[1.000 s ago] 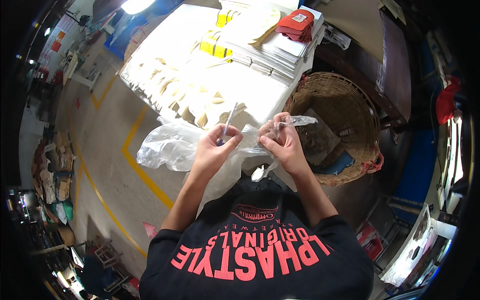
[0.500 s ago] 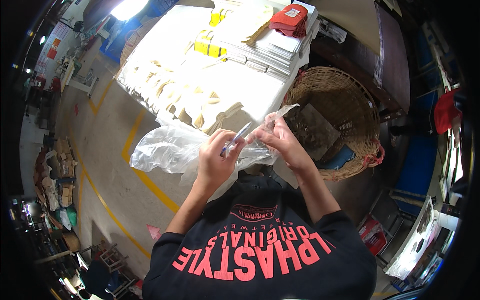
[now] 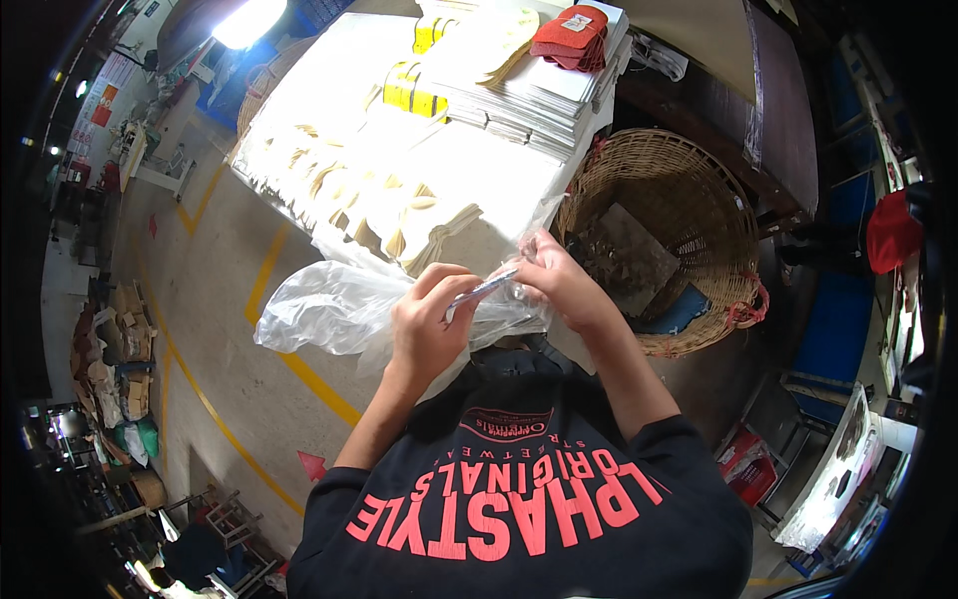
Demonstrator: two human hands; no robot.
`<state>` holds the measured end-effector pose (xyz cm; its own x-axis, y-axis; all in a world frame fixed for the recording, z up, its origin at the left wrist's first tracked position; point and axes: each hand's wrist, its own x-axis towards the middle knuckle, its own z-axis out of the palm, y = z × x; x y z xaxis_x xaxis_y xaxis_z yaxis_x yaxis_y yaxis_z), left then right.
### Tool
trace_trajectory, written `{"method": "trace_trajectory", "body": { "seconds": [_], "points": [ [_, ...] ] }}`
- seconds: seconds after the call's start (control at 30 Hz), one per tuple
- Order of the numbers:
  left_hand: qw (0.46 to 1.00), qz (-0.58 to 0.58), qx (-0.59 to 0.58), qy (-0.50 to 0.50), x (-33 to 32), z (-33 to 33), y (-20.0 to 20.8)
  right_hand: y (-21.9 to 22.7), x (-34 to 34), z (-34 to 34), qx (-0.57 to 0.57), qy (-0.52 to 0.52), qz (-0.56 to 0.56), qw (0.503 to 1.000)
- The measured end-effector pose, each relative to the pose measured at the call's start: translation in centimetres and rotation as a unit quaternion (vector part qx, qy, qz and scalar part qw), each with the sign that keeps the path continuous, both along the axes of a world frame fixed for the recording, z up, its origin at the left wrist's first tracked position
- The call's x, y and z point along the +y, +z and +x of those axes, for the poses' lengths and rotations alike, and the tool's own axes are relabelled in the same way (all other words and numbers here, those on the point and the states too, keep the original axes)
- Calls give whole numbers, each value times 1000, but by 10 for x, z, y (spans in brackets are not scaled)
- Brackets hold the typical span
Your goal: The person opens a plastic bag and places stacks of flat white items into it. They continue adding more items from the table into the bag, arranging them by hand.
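In front of my chest, my left hand is closed round a slim, clear and bluish stick that looks like a pen. Its far end reaches up to the fingers of my right hand. Those fingers are pinched on thin clear plastic, part of a crumpled plastic bag. The bag spreads left beneath both hands and hangs at the table's near edge. Just beyond it, fanned bundles of cream cut pieces lie on the white-topped table.
A wicker basket with scraps and a blue piece stands to the right. Red pieces top a white stack at the back, near yellow-wrapped bundles. Yellow lines mark the floor at left.
The pen-like stick has tipped lower and to the right, its end now meeting my right fingers. My right hand has turned slightly, and the plastic in it has shifted left.
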<state>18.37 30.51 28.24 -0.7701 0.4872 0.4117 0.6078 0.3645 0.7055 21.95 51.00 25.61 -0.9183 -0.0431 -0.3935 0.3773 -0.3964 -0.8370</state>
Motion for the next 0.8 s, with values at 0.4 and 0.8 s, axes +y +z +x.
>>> {"method": "trace_trajectory", "body": {
  "seconds": [0.4, 0.8],
  "points": [
    [999, 14, 15, -45, -10, -2, -3, -5, -8, -3, 1, 15, 3, 1000],
    [999, 5, 37, -28, -10, 4, -3, -8, -21, 4, 48, -74, -74, 993]
  ]
}}
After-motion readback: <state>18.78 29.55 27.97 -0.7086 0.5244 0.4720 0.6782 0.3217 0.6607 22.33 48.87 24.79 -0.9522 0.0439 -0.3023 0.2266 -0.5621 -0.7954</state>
